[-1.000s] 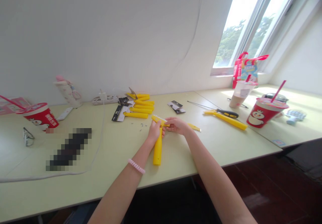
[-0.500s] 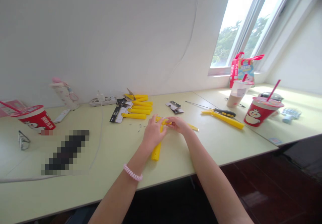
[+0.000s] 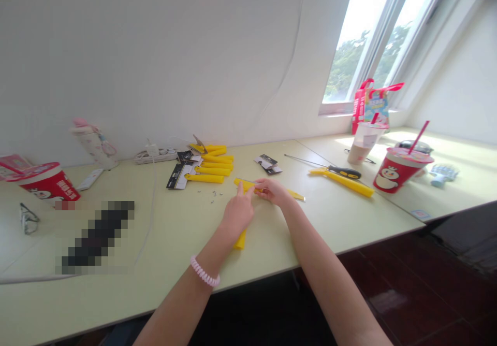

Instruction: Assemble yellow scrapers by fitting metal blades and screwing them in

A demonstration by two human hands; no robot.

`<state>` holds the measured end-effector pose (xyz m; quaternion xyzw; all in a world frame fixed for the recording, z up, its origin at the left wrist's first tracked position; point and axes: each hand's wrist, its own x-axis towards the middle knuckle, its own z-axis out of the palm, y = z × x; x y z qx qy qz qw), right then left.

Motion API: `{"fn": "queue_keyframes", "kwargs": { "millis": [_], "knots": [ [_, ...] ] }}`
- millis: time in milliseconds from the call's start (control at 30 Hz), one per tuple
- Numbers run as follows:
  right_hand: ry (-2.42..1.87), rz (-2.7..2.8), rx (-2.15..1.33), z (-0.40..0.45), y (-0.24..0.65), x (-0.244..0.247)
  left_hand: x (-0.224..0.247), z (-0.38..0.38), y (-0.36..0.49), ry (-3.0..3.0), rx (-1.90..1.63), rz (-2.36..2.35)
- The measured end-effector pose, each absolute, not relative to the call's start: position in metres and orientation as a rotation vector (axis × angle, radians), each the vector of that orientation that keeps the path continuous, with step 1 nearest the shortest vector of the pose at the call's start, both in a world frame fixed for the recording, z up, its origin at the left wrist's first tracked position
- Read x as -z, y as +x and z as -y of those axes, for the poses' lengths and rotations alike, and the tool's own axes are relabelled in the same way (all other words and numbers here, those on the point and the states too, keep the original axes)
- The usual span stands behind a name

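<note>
A yellow plastic scraper lies under my hands, its handle end (image 3: 239, 240) sticking out below my left hand (image 3: 238, 212). My left hand covers the handle's upper part, with the index finger raised against the scraper's long crosswise head (image 3: 244, 183). My right hand (image 3: 273, 191) pinches that head near its middle, and the head's far end (image 3: 297, 196) shows beyond it. Much of the tool is hidden by my fingers. A pink coil bracelet (image 3: 204, 271) circles my left wrist.
Several yellow handles (image 3: 213, 162) and black-and-white packaging cards (image 3: 179, 175) lie at the back, with small screws (image 3: 213, 196) in front. To the right are a screwdriver (image 3: 344, 172), a yellow scraper (image 3: 341, 182) and red cups (image 3: 398, 169). The table's front edge (image 3: 310, 254) runs below my hands.
The view has drifted slightly, with the table objects shifting left. My left hand has slid down the handle, covering more of it, and the scraper has turned slightly between my hands.
</note>
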<state>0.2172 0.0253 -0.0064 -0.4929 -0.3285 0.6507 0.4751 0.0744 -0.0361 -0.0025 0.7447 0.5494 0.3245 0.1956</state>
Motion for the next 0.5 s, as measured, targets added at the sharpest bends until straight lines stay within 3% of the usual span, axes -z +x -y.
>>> {"fn": "queue_keyframes", "kwargs": {
  "millis": [500],
  "knots": [
    [-1.105, 0.884, -1.558, -0.021, 0.211, -0.004, -0.002, 0.033, 0.074, 2.028, -1.072, -1.592]
  ]
}}
